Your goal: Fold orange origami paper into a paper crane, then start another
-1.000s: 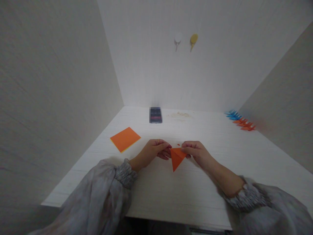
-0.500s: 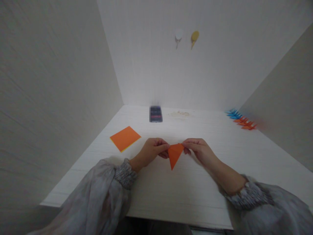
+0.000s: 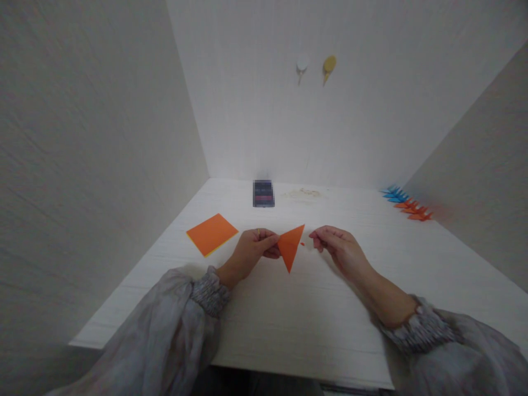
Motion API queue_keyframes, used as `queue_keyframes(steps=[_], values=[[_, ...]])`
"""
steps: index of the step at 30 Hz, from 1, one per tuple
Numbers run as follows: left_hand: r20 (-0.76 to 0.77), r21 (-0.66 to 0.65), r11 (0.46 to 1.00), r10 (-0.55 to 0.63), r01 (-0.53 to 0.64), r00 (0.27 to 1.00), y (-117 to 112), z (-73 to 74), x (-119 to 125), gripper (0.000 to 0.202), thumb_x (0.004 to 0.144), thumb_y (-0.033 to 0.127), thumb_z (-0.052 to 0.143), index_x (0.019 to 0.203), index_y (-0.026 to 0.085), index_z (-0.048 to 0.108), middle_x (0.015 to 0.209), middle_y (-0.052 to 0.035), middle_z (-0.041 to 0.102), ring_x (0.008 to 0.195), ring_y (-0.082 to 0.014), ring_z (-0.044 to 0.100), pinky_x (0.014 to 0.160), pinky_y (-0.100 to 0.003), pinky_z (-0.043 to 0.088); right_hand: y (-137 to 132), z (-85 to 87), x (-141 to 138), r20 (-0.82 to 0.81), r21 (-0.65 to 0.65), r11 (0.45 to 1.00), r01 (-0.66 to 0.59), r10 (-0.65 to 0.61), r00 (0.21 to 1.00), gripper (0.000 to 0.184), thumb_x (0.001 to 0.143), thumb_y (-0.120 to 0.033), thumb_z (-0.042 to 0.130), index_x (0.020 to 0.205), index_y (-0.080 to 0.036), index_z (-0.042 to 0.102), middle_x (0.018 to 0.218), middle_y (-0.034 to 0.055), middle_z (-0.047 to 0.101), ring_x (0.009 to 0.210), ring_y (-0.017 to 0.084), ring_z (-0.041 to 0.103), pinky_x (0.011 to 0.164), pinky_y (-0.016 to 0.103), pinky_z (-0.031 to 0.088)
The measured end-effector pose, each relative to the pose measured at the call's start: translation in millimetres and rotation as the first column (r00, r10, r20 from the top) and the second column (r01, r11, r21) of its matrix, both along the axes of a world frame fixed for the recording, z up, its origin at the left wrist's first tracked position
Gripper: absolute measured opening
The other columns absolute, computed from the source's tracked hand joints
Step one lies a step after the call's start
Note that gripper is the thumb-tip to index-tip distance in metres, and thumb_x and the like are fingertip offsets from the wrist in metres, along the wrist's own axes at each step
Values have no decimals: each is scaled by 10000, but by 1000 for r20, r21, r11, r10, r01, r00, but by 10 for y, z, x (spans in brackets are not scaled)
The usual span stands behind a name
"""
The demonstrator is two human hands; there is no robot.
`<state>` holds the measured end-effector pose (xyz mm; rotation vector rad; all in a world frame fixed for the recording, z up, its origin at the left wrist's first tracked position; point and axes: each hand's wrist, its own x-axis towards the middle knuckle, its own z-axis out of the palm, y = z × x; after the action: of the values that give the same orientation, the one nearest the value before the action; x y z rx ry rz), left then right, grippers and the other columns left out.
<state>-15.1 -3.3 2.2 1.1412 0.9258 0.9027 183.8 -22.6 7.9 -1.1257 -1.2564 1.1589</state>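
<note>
My left hand (image 3: 259, 246) pinches one corner of a folded orange origami paper (image 3: 290, 246), a triangle with one point up to the right and another pointing down toward me. Just to the right of it, my right hand (image 3: 332, 241) is apart from the paper, thumb and fingers curled together with nothing seen between them. A tiny orange spot (image 3: 302, 243) shows beside the triangle's right edge; I cannot tell if it is a loose scrap or part of the fold.
A stack of orange paper sheets (image 3: 212, 235) with a yellow edge lies to the left. Near the back wall sits a dark, blurred-out object (image 3: 263, 193). Folded blue paper pieces (image 3: 395, 193) and orange ones (image 3: 413, 210) line the right wall. Two hooks (image 3: 329, 64) hang on the back wall.
My right hand has let go of the triangle's right corner and drawn away to the right. The paper, still in my left hand, has turned so that corner points higher.
</note>
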Motion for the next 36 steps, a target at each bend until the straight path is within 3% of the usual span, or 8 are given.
queue_keyframes(steps=[4,8,11,15,17,19,28,36], values=[[56,13,1000,-3,2,998,-18,-1,4,206,710,309,604,751,111,563,665,-24,643,584,-95,594,607,-236,496,-73,-55,-173,-6,-40,971,-237,237,971,224,704,-354,605,831,-173,642,709,20,630,603,111,540,604,259,434],[9,75,997,-37,36,999,-47,-35,27,193,741,308,566,790,122,548,736,-25,625,654,-99,589,636,-231,490,-133,-77,-295,42,-34,979,-203,205,978,243,666,-349,638,815,-157,629,713,25,632,621,131,559,601,277,456],[-85,216,976,3,16,996,-67,-61,47,196,729,280,577,860,140,540,784,-25,597,675,-99,563,622,-224,482,-143,-68,-296,164,-11,990,-140,140,976,221,693,-349,604,812,-164,626,690,24,627,613,142,557,583,278,456],[-199,559,825,232,-84,952,-124,-20,55,229,728,246,570,944,187,526,929,-39,521,723,-100,528,577,-199,462,-146,-25,-289,406,101,993,-61,15,914,157,734,-303,551,782,-176,631,646,17,612,580,139,531,547,259,422],[-275,649,760,223,10,935,-156,21,56,120,753,229,532,858,186,571,915,-41,499,730,-101,522,549,-181,448,-150,1,-303,497,157,986,-53,-33,867,141,743,-281,534,754,-178,629,615,13,597,557,134,512,520,249,399],[-321,668,740,198,74,926,-176,52,61,112,763,220,514,843,189,586,908,-43,497,733,-106,521,502,-166,428,-154,22,-322,550,188,980,-64,-52,834,136,749,-274,526,752,-181,626,612,14,597,553,134,509,503,241,385],[-206,493,869,76,36,976,-117,-24,90,148,768,270,523,852,152,554,895,-53,554,834,-145,546,681,-254,487,-159,47,-306,500,193,955,-225,102,860,179,752,-263,553,907,-202,620,806,30,624,718,155,570,662,266,448],[-158,355,934,8,49,987,-111,-42,93,249,713,337,598,879,154,572,888,-54,625,847,-166,578,746,-289,464,-133,9,-265,466,186,961,-204,96,879,193,715,-318,609,885,-236,644,792,22,623,723,162,583,681,282,454]])
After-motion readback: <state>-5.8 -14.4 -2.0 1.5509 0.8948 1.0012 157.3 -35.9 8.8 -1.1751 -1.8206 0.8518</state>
